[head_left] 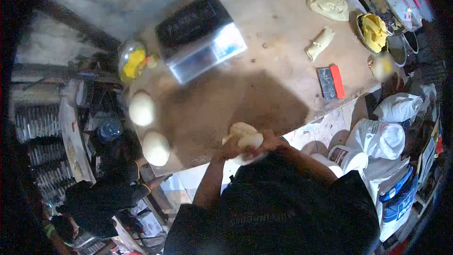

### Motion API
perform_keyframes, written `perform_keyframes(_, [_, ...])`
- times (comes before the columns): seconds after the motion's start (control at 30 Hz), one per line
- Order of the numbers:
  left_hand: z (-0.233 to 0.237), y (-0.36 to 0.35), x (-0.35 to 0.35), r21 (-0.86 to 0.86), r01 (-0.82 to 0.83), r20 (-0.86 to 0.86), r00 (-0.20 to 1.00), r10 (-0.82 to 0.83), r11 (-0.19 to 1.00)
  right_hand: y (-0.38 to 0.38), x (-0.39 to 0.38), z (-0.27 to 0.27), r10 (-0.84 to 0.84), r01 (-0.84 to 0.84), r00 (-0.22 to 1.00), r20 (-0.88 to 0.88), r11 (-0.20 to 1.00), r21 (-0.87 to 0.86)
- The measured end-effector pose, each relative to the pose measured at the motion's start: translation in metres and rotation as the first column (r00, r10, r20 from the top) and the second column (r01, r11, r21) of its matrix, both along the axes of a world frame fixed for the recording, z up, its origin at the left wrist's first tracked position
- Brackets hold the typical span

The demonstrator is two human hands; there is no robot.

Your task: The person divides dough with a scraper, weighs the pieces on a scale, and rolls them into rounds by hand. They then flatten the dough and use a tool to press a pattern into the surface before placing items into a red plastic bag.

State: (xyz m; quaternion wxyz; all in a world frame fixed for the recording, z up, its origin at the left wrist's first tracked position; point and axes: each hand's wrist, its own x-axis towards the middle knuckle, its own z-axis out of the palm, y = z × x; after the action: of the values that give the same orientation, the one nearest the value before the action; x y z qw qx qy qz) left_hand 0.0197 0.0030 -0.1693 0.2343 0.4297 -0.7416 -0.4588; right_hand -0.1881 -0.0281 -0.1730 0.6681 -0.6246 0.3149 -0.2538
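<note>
Near the front edge of the wooden table (226,99), a pale lump of dough (245,134) is held close in front of my body. My left hand (230,150) is closed round its left and lower side. From the right, my right hand (269,140) grips the same lump; some fingers are hidden by the dough or blurred. Two smooth dough balls, an upper one (141,108) and a lower one (156,148), rest at the table's left edge. A scraper with a red handle (337,81) lies to the right, below a rolled dough piece (321,43).
A black-topped metal box (207,56) stands at the back left, beside a clear jar with yellow contents (133,61). Flattened dough (328,5) and a bowl with yellow plastic (373,33) sit back right. White buckets (348,158) and sacks are right; another person (101,198) is lower left.
</note>
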Motion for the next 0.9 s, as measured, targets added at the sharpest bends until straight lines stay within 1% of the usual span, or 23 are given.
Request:
perform_keyframes(0.07, [0.015,0.008,0.0,0.143,-0.047,0.0,0.999,0.047,0.989,0.012,0.011,0.038,-0.059,0.174,0.952,0.3,0.912,-0.372])
perform_keyframes(0.1, [0.032,-0.007,0.0,0.222,-0.097,-0.011,0.995,0.102,0.97,-0.005,0.012,0.059,-0.026,0.06,0.956,0.292,0.992,-0.108])
perform_keyframes(0.13, [0.054,-0.023,0.0,0.282,-0.142,-0.022,0.988,0.155,0.949,-0.023,0.011,0.076,0.004,-0.058,0.956,0.293,0.983,0.176])
perform_keyframes(0.17, [0.08,-0.044,-0.004,0.319,-0.178,-0.029,0.98,0.197,0.931,-0.037,0.008,0.093,0.028,-0.167,0.953,0.303,0.88,0.444])
perform_keyframes(0.23, [0.135,-0.068,-0.016,0.267,-0.204,-0.068,0.971,0.23,0.942,-0.068,0.002,0.126,0.023,-0.025,0.999,0.027,0.997,0.076])
perform_keyframes(0.27, [0.165,-0.071,-0.027,0.126,-0.193,-0.113,0.972,0.207,0.973,-0.074,-0.002,0.144,0.021,-0.023,0.999,0.024,0.997,0.077])
perform_keyframes(0.3, [0.177,-0.072,-0.032,-0.01,-0.185,-0.156,0.971,0.181,0.983,-0.077,-0.009,0.161,0.069,-0.071,0.997,-0.03,0.994,-0.078])
perform_keyframes(0.33, [0.167,-0.074,-0.028,0.044,-0.042,-0.168,0.985,0.049,0.998,-0.08,-0.015,0.171,0.108,-0.127,0.99,-0.092,0.966,-0.225])
perform_keyframes(0.37, [0.15,-0.075,-0.025,0.1,0.105,-0.189,0.978,-0.085,0.989,-0.076,-0.021,0.173,0.123,-0.18,0.967,-0.224,0.95,-0.254])
perform_keyframes(0.4, [0.141,-0.072,-0.041,0.16,0.073,-0.412,0.911,0.0,0.985,-0.069,-0.023,0.157,0.032,-0.176,0.938,-0.346,0.902,-0.394])
perform_keyframes(0.43, [0.137,-0.061,-0.042,0.166,0.032,-0.223,0.975,0.005,0.986,-0.06,-0.024,0.13,-0.072,-0.195,0.89,-0.45,0.833,-0.519])
perform_keyframes(0.47, [0.145,-0.051,-0.045,0.167,0.009,-0.024,1.0,-0.005,0.986,-0.049,-0.031,0.095,-0.132,-0.085,0.948,-0.289,0.771,-0.632])
perform_keyframes(0.5, [0.1,-0.044,-0.051,0.054,0.062,0.192,0.979,-0.071,0.997,-0.038,-0.04,0.06,0.103,-0.405,0.663,-0.741,0.882,-0.24])
perform_keyframes(0.53, [0.07,-0.035,-0.058,0.019,0.187,0.242,0.952,-0.186,0.982,-0.026,-0.048,0.043,0.206,-0.452,0.635,-0.745,0.881,-0.141])
perform_keyframes(0.57, [0.047,-0.025,-0.063,-0.014,0.306,0.294,0.911,-0.288,0.952,-0.014,-0.061,0.019,0.183,-0.419,0.74,-0.647,0.878,-0.232])
perform_keyframes(0.63, [0.036,-0.039,-0.049,-0.022,0.229,0.202,0.954,-0.22,0.973,-0.053,-0.073,0.056,0.408,-0.435,0.765,-0.499,0.898,0.067])
perform_keyframes(0.67, [0.049,-0.061,-0.045,0.221,-0.081,0.054,0.996,0.07,0.972,-0.076,-0.075,0.061,0.307,-0.33,0.809,-0.502,0.943,0.044])
perform_keyframes(0.7, [0.054,-0.085,-0.043,0.47,-0.335,-0.007,0.924,0.383,0.817,-0.107,-0.075,0.057,0.194,-0.216,0.842,-0.503,0.976,0.016])
perform_keyframes(0.73, [0.04,-0.117,-0.042,0.27,-0.438,0.188,0.897,0.399,0.857,-0.139,-0.064,0.044,-0.046,-0.078,0.842,-0.538,0.975,-0.207])
perform_keyframes(0.77, [0.023,-0.154,-0.041,0.05,-0.481,0.367,0.824,0.432,0.875,-0.167,-0.055,0.035,-0.162,-0.01,0.831,-0.533,0.953,-0.304])
perform_keyframes(0.8, [0.021,-0.195,-0.04,0.169,-0.496,0.313,0.846,0.431,0.851,-0.195,-0.045,0.025,-0.276,0.058,0.808,-0.52,0.916,-0.397])
perform_keyframes(0.87, [0.049,-0.244,-0.05,0.297,-0.511,0.269,0.855,0.443,0.806,-0.257,-0.036,0.029,-0.209,-0.032,0.753,-0.623,0.936,-0.352])
perform_keyframes(0.9, [0.073,-0.264,-0.061,0.388,-0.426,0.12,0.903,0.413,0.817,-0.281,-0.033,0.022,-0.186,-0.048,0.765,-0.617,0.938,-0.342])
